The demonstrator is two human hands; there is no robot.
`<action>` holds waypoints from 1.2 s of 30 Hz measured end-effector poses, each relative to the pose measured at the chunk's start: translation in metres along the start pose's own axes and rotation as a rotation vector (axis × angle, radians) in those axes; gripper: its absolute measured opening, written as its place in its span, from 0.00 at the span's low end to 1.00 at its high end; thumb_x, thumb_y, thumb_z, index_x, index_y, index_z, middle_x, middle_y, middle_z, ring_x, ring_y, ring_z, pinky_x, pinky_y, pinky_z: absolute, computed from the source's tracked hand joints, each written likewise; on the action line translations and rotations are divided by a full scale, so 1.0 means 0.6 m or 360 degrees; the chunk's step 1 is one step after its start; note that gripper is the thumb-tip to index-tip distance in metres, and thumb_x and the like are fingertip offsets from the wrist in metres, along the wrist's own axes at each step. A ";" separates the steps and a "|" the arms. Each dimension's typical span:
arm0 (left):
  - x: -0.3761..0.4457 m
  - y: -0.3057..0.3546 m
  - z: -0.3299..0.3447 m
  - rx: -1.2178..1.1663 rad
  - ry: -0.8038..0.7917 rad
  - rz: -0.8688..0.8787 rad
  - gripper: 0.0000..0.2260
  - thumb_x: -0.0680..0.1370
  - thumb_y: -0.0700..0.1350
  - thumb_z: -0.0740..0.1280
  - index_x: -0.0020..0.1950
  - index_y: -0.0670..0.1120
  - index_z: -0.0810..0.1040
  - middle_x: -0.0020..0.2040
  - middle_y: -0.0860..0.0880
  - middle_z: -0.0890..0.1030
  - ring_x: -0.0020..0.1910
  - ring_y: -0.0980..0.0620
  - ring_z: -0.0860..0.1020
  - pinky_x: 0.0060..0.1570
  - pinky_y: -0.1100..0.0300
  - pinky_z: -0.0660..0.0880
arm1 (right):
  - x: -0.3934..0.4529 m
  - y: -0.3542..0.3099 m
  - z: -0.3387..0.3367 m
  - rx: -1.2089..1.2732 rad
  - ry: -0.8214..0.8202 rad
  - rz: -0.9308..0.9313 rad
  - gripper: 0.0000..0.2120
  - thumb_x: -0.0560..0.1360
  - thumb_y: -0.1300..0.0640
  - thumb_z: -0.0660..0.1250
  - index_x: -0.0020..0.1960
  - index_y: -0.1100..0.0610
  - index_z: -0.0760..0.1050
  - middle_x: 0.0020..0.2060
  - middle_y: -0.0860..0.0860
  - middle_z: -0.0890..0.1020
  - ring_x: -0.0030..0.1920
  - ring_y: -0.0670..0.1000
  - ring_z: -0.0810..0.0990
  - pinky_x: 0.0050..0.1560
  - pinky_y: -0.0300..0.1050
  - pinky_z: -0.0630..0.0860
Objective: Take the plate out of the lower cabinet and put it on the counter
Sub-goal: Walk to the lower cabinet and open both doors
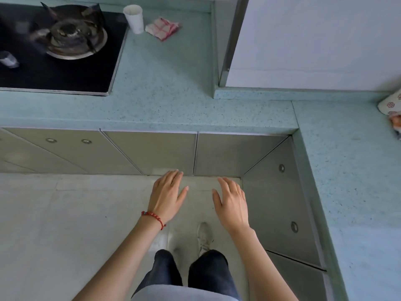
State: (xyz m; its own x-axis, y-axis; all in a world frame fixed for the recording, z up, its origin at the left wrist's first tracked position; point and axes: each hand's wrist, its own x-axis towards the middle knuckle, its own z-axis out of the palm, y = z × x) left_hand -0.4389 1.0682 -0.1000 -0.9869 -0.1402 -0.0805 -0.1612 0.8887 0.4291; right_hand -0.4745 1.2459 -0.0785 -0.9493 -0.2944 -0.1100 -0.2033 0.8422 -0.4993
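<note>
At far left a black gas hob (pixel 65 68) is set into the pale blue speckled counter (pixel 165 88), its burner (pixel 73 35) carrying a dark pan support. Just right of the hob stands a white paper cup (pixel 134 18), and beside that lies a folded red-and-white checked cloth (pixel 162 28). Below the counter edge runs a row of grey lower cabinet doors (pixel 152 152), all shut, so the plate cannot be seen. In front of them the left hand (pixel 168 196), with a red bead bracelet (pixel 153 216) on the wrist, hangs palm down, fingers spread and empty. Close beside it the right hand (pixel 232 205) is likewise splayed, holding nothing. At far right a patterned cloth (pixel 390 105) rests on the counter's side wing.
</note>
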 end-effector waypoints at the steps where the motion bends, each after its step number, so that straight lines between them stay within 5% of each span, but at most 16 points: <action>1: 0.011 0.001 0.004 -0.0012 -0.0008 -0.0026 0.19 0.78 0.48 0.60 0.66 0.40 0.67 0.67 0.40 0.72 0.67 0.43 0.68 0.66 0.47 0.65 | 0.014 0.005 0.002 0.0038 0.0002 -0.0002 0.17 0.77 0.57 0.60 0.65 0.60 0.68 0.62 0.58 0.75 0.62 0.59 0.71 0.62 0.50 0.66; 5: 0.054 0.004 0.030 -0.0208 -0.0009 -0.0160 0.19 0.78 0.46 0.61 0.66 0.39 0.67 0.67 0.40 0.72 0.67 0.43 0.68 0.64 0.49 0.66 | 0.072 0.021 0.018 0.0277 -0.0041 0.0016 0.17 0.77 0.58 0.61 0.65 0.60 0.68 0.61 0.57 0.75 0.62 0.57 0.71 0.61 0.50 0.68; 10: 0.118 0.011 0.062 -0.0807 0.0121 -0.0607 0.17 0.78 0.43 0.61 0.66 0.42 0.68 0.67 0.42 0.72 0.67 0.46 0.68 0.65 0.58 0.61 | 0.142 0.038 0.044 0.0811 -0.0066 0.0263 0.17 0.76 0.56 0.61 0.65 0.54 0.68 0.61 0.51 0.75 0.62 0.50 0.71 0.57 0.34 0.63; 14: 0.172 0.008 0.086 -0.1200 0.0173 -0.0885 0.14 0.78 0.43 0.60 0.63 0.43 0.71 0.64 0.45 0.75 0.61 0.53 0.72 0.58 0.62 0.67 | 0.193 0.052 0.072 0.1035 -0.0126 0.0426 0.16 0.76 0.54 0.63 0.63 0.52 0.70 0.58 0.48 0.76 0.57 0.48 0.73 0.57 0.39 0.68; 19: 0.237 -0.006 0.112 -0.1843 0.0267 -0.1197 0.10 0.78 0.41 0.60 0.58 0.41 0.73 0.59 0.43 0.77 0.56 0.48 0.76 0.50 0.56 0.75 | 0.256 0.060 0.099 0.1477 -0.0091 0.0629 0.11 0.75 0.57 0.65 0.57 0.53 0.74 0.47 0.40 0.79 0.50 0.38 0.78 0.45 0.21 0.69; 26: 0.287 -0.023 0.131 -0.2403 0.0338 -0.1262 0.07 0.77 0.40 0.63 0.52 0.49 0.75 0.56 0.46 0.80 0.54 0.53 0.79 0.48 0.57 0.76 | 0.315 0.063 0.124 0.1921 -0.0069 0.0860 0.10 0.73 0.58 0.67 0.54 0.51 0.76 0.48 0.48 0.83 0.52 0.45 0.80 0.60 0.47 0.75; 36: 0.309 -0.029 0.128 -0.2663 0.0417 -0.1193 0.09 0.76 0.36 0.63 0.49 0.49 0.77 0.51 0.49 0.81 0.53 0.50 0.80 0.46 0.58 0.77 | 0.348 0.055 0.128 0.2262 -0.0069 0.0739 0.10 0.72 0.65 0.67 0.44 0.50 0.78 0.41 0.43 0.85 0.52 0.49 0.81 0.56 0.46 0.75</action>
State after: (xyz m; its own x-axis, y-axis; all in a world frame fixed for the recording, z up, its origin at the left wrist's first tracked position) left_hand -0.6179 1.0603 -0.1914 -0.6621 -0.4535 -0.5966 -0.1925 -0.6664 0.7203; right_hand -0.6609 1.1777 -0.1840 -0.8493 -0.1648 -0.5015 0.5279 -0.2620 -0.8079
